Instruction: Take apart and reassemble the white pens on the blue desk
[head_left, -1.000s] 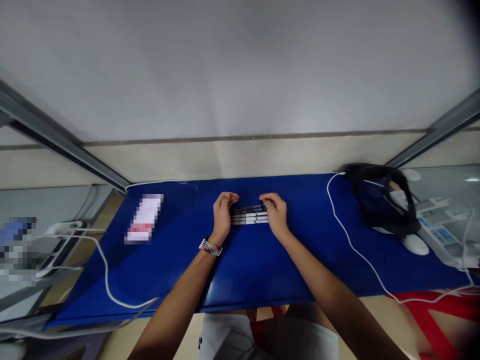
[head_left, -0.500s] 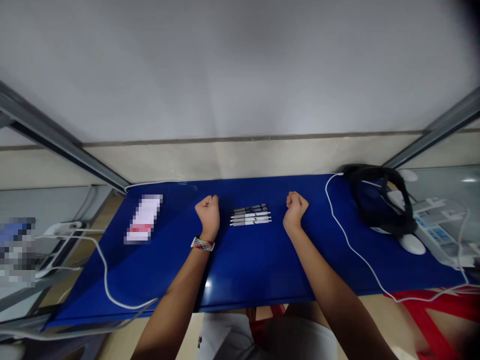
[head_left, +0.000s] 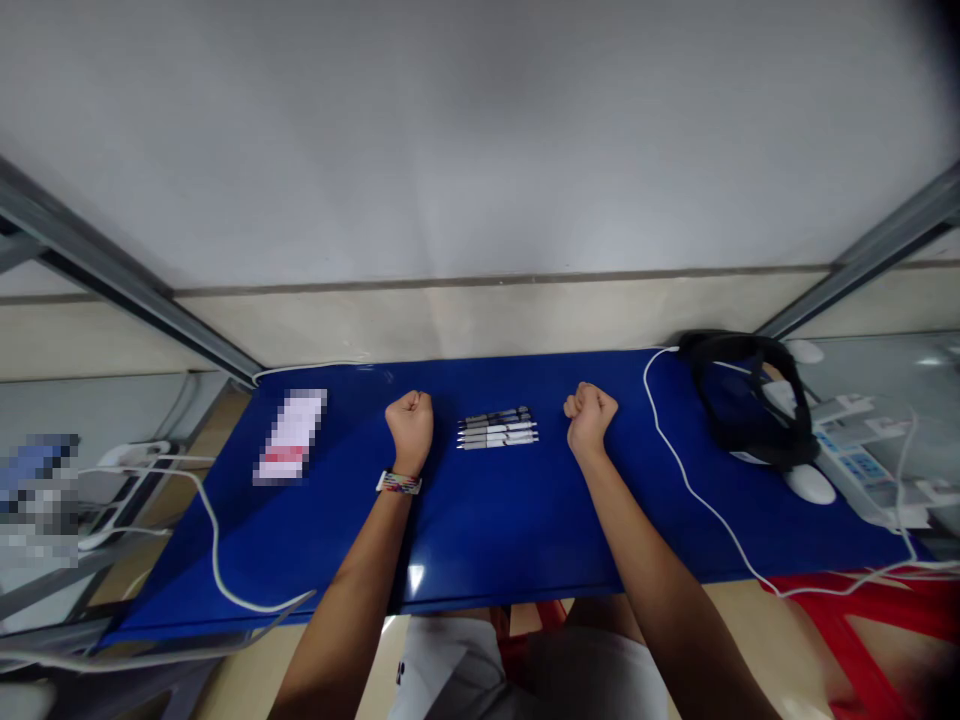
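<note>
Several pens (head_left: 498, 429) lie side by side in a small row on the blue table (head_left: 480, 530), their lengths running left to right. To their left my left hand (head_left: 411, 428) rests as a fist, with a multicoloured band (head_left: 399, 482) around the wrist. My right hand (head_left: 591, 415) is also curled into a fist, to the right of the pens. Neither hand touches the pens, and nothing shows in either fist.
A pixelated phone-shaped item (head_left: 291, 438) lies at the left. On the right are a black headset (head_left: 750, 400), a white rounded controller (head_left: 810, 484) and a clear box (head_left: 859, 460). White cables (head_left: 697, 485) cross both sides. A wall (head_left: 480, 320) stands behind.
My left hand has shifted slightly left, away from the pens. The right fist has turned a little. The whole view has moved slightly; the pens lie as before.
</note>
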